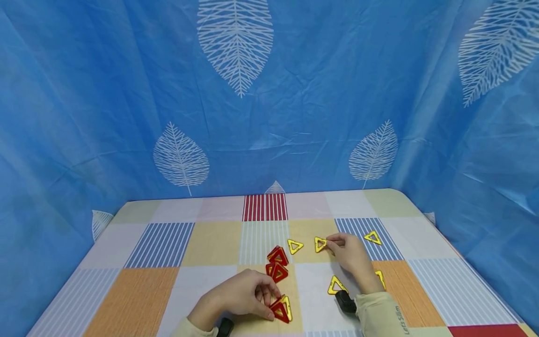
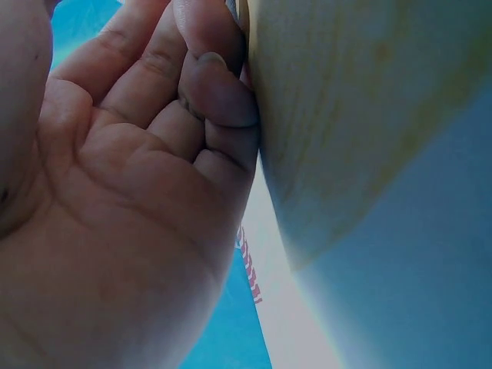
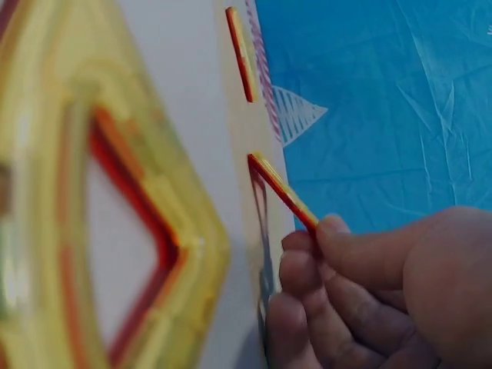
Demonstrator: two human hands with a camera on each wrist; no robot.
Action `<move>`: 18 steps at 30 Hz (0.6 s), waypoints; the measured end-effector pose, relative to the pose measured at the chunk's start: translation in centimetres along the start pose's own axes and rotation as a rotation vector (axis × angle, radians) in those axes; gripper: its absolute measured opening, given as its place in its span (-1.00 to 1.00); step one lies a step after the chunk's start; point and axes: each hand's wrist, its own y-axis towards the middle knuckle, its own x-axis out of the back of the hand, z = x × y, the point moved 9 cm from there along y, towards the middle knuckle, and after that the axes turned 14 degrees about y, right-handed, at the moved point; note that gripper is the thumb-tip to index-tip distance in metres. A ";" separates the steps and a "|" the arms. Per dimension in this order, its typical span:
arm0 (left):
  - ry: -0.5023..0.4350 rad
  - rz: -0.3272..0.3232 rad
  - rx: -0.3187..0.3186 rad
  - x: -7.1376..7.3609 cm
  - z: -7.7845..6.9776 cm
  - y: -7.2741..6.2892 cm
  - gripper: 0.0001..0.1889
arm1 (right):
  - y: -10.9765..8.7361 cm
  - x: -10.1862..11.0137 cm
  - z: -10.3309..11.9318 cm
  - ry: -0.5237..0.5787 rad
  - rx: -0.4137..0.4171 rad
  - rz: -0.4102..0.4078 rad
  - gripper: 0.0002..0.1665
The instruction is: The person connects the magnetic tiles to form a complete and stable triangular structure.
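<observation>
My right hand point(image 1: 349, 252) pinches a yellow triangular magnetic tile point(image 1: 318, 244) by one corner between thumb and fingers. In the right wrist view that tile point(image 3: 283, 190) is tilted, its held end raised off the cloth and its edge half yellow, half red. My left hand point(image 1: 246, 292) has its fingers curled at a red triangular tile point(image 1: 279, 311), with the thumb and index finger at its edges. A yellow tile point(image 1: 288, 306) lies partly under that red one. The left wrist view shows the curled fingers point(image 2: 219, 92) against the table; the tile is mostly hidden there.
Two small overlapping piles of red triangles, an upper pile point(image 1: 278, 255) and a lower pile point(image 1: 277, 271), lie beyond my left hand. Loose yellow triangles lie left of my right hand point(image 1: 294, 246), beyond it point(image 1: 373, 238) and near its wrist point(image 1: 336, 284). A blue curtain point(image 1: 294, 117) surrounds the patchwork tablecloth point(image 1: 210, 290).
</observation>
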 end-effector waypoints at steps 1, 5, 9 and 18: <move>-0.002 0.001 0.004 0.0 0.0 0.0 -0.74 | 0.0 0.0 0.0 0.009 0.000 0.003 -0.82; -0.005 0.003 0.010 0.0 -0.1 0.0 -0.74 | 0.1 -0.2 0.3 0.064 0.009 0.023 -0.83; -0.004 0.003 0.010 0.1 -0.1 -0.1 -0.74 | 0.0 -0.5 1.0 0.108 0.031 0.074 -0.87; 0.024 -0.003 0.004 0.1 -0.1 0.1 -0.79 | -1.8 -3.5 3.5 0.141 0.097 0.460 -0.92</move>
